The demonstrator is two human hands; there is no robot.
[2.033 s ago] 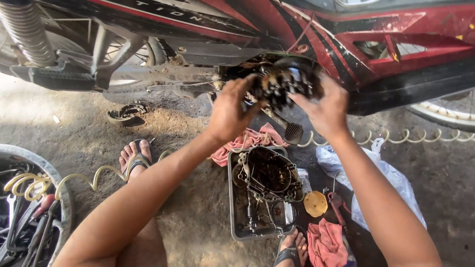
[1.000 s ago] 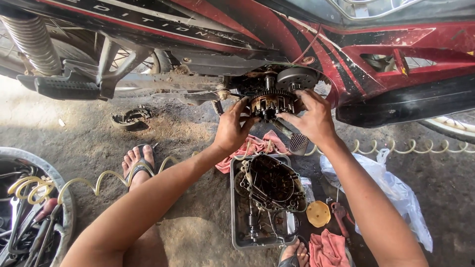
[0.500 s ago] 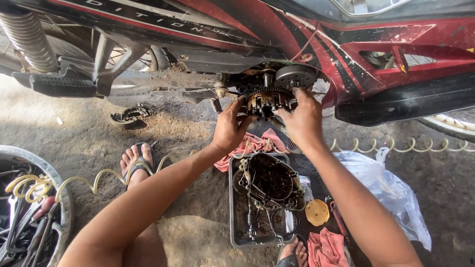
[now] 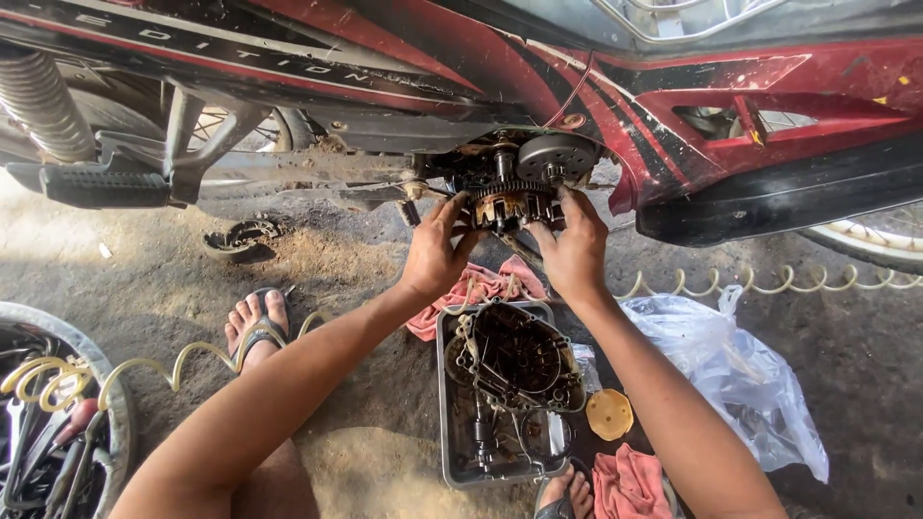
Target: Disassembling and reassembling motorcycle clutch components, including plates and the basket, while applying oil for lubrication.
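Head view — left hand [image 4: 437,255] and right hand [image 4: 574,252] both grip the round, greasy, toothed metal clutch assembly [image 4: 510,204] from either side, fingers curled around its rim; it sits in the open engine side of the dark red motorcycle [image 4: 596,86]. Below the wrists — a grey metal tray [image 4: 452,452] holding a black engine cover [image 4: 519,360].

Both hands grip a greasy toothed clutch assembly [image 4: 510,204] at the open engine side of a red motorcycle [image 4: 673,106]: left hand [image 4: 437,252] on its left edge, right hand [image 4: 575,252] on its right. Below them on the concrete floor [image 4: 365,452], a metal tray [image 4: 450,423] holds a dark engine cover [image 4: 514,358], with a pink rag [image 4: 476,286] just beside it
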